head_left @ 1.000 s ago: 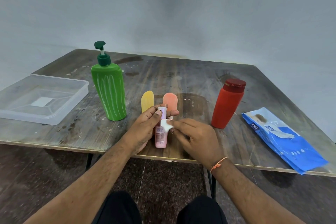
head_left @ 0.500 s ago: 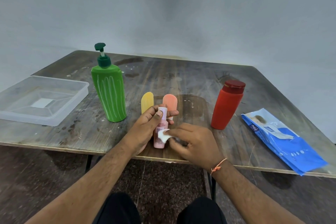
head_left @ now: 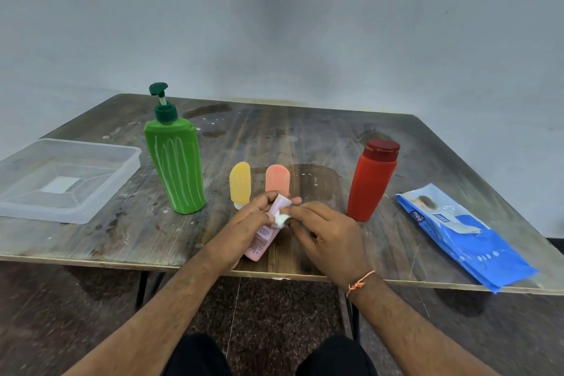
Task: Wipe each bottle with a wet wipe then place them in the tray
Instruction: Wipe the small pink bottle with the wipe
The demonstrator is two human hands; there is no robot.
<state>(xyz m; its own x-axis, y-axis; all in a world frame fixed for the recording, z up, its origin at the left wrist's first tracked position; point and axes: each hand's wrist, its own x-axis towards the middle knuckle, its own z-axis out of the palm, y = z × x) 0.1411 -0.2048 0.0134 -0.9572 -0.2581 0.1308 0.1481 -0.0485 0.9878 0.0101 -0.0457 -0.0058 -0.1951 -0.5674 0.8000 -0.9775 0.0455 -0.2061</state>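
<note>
His left hand (head_left: pixel 244 230) grips the tilted pink bottle (head_left: pixel 264 236) while his right hand (head_left: pixel 323 235) pinches a wipe (head_left: pixel 280 218) against it

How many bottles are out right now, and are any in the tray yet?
5. Green pump bottle near the tray; yellow and orange small bottles at centre; red bottle on the right; pink bottle in the left hand. None are in the tray.

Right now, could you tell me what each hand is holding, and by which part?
The left hand grips the pink bottle around its upper body; the right hand pinches a wadded wet wipe against it.
</note>
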